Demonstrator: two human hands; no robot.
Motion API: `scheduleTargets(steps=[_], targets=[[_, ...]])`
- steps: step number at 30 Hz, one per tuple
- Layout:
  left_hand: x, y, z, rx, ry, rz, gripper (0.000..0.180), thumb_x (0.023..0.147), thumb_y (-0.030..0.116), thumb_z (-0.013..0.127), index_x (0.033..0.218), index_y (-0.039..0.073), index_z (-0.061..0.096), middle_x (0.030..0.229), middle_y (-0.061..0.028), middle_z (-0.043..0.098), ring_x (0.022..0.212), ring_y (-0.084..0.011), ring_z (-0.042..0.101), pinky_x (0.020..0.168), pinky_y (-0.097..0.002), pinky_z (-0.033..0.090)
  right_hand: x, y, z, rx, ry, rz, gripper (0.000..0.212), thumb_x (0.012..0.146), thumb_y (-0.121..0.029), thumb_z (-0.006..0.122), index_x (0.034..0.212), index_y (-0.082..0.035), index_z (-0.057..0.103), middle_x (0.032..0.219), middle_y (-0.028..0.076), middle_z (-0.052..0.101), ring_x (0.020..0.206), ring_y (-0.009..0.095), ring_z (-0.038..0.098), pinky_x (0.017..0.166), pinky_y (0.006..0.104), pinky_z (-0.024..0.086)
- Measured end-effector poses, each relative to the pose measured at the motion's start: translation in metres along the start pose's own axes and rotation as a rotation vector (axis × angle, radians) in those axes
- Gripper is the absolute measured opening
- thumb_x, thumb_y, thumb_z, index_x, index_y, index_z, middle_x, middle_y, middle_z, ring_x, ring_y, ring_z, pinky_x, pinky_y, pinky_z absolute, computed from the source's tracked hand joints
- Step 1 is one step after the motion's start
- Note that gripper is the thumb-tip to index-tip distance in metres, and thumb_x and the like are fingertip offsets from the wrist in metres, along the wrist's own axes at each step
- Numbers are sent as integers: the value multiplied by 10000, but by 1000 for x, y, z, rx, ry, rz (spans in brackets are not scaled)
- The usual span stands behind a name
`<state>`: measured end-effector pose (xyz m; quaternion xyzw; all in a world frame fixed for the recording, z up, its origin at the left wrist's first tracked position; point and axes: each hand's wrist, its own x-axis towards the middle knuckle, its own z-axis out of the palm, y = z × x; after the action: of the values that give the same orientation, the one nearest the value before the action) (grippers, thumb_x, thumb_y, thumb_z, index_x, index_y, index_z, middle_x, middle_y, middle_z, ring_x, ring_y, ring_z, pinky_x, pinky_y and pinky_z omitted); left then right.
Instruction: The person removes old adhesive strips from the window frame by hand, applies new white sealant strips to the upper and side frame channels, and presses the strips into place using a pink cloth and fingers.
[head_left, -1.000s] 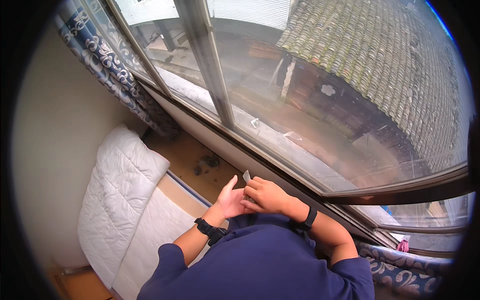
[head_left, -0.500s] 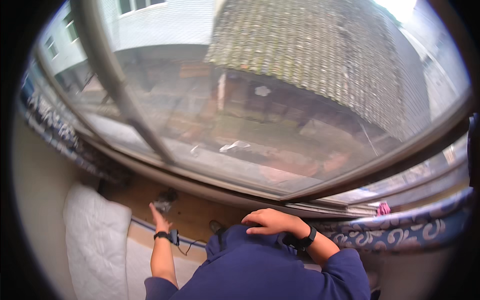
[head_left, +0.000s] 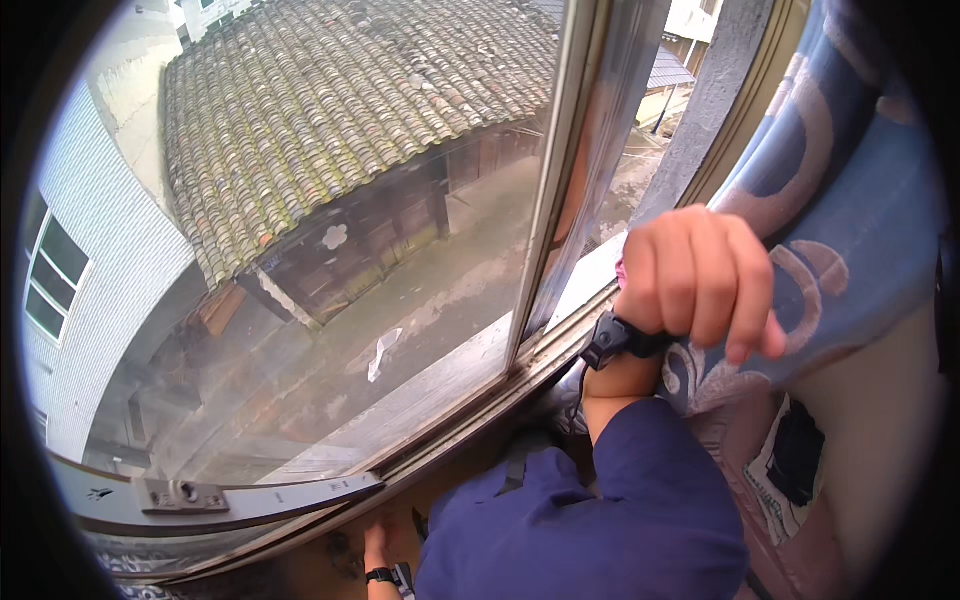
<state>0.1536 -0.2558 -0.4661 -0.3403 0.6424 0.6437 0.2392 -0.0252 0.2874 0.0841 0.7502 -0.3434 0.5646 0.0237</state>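
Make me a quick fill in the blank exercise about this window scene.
Behind part of the right hand hangs a blue, swirl-patterned ____.
The wristband on that arm is ____.
The left hand shows near the picture's ____ edge.
The roof outside is covered in ____.

Missing words: curtain; black; bottom; tiles.
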Motion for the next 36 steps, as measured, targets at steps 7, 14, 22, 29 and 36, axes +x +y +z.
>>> scheduleTargets(steps=[7, 14, 22, 29, 36], targets=[[-26, 47, 175, 295, -35, -24, 279, 964, 244, 528, 1075, 30, 668, 880, -96, 707, 724, -177, 676, 658, -299, 549, -120, -82, -151, -557, 402, 510, 344, 1010, -374, 509, 900, -50, 550, 686, 17, 460, 582, 109, 394, 514, 248, 304], [-126, 131, 261, 1094, -163, 277, 295, 906, 289, 649, 1008, 18, 704, 859, -154, 726, 783, -240, 711, 682, -329, 542, -186, -95, -186, -527, 899, 626, 248, 937, -205, 635, 824, 15, 611, 710, 45, 588, 576, 88, 507, 507, 208, 390], [-280, 313, 359, 717, 53, 703, 334, 832, 272, 754, 899, -49, 684, 740, -105, 684, 606, -160, 595, 576, -275, 464, -228, -55, -201, -490, 766, 826, 261, 956, -254, 614, 875, -6, 627, 694, 26, 569, 576, 71, 496, 512, 214, 384], [-290, 306, 368, 694, 1043, 1640, 981, 844, 752, 517, 1213, -155, 565, 932, -206, 671, 809, -251, 647, 675, -388, 569, -241, 98, -154, 97, -50, 1139, 194, 864, -157, 685, 992, -11, 683, 792, 58, 699, 748, 175, 661, 674, 320, 511], [-286, 329, 380, 700, 1054, 1600, 767, 875, 591, 375, 1039, -114, 630, 832, -186, 677, 717, -222, 650, 593, -357, 548, -300, 212, -46, 201, -784, 1336, 414, 800, -247, 707, 1187, -103, 672, 1044, 122, 709, 1002, 318, 657, 849, 417, 514]])
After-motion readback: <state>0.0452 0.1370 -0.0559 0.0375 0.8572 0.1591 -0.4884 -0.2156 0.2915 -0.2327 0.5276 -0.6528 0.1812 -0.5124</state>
